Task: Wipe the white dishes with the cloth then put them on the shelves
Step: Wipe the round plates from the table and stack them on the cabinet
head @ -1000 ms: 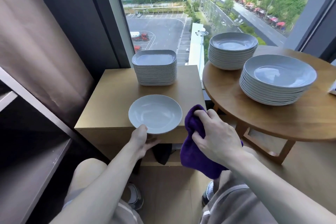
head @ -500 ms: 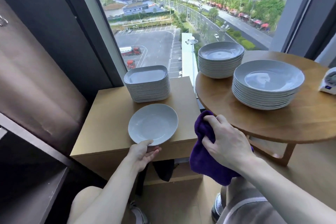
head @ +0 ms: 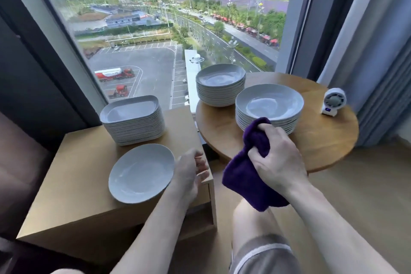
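Holding a fuzzy purple cloth [head: 243,177] tight is the right hand [head: 278,162]; left hand [head: 189,176] meets a round white plate [head: 140,173], grip unclear.

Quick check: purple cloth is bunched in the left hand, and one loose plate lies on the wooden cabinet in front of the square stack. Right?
Not quite. The head view shows the purple cloth bunched in the right hand, not the left hand. The rest holds: one loose plate lies on the wooden cabinet in front of the square stack.
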Available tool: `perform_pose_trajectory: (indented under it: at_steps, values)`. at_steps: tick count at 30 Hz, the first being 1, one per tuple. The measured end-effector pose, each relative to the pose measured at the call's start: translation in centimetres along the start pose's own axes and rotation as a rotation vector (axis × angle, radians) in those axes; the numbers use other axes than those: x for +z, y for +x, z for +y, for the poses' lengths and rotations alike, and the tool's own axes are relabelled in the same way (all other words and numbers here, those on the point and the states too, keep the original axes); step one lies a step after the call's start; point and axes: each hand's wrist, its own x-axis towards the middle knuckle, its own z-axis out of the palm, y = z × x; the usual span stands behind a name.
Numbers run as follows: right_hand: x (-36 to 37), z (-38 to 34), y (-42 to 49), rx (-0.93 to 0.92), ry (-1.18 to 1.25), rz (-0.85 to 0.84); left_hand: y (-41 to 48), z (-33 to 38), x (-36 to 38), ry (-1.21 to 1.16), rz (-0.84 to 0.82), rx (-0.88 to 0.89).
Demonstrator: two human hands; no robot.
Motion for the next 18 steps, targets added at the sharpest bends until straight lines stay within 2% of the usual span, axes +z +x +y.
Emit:
perform_pose_trajectory:
  at_steps: [5, 9, 18]
  values:
    - [-2.5, 4.3, -0.1, 0.062, 0.085, 0.166, 2.1, 1.8, 9.1, 0.178, -0.074, 0.031]
    - [-2.5, 6.0, 1.0, 0.121, 0.116, 0.182, 4.5, 1.4, 14.0, 0.304, -0.1, 0.043]
    - [-2.5, 6.4, 1.9, 0.132, 0.158, 0.228, 7.4, 0.7, 18.7, 0.315, 0.031, 0.076]
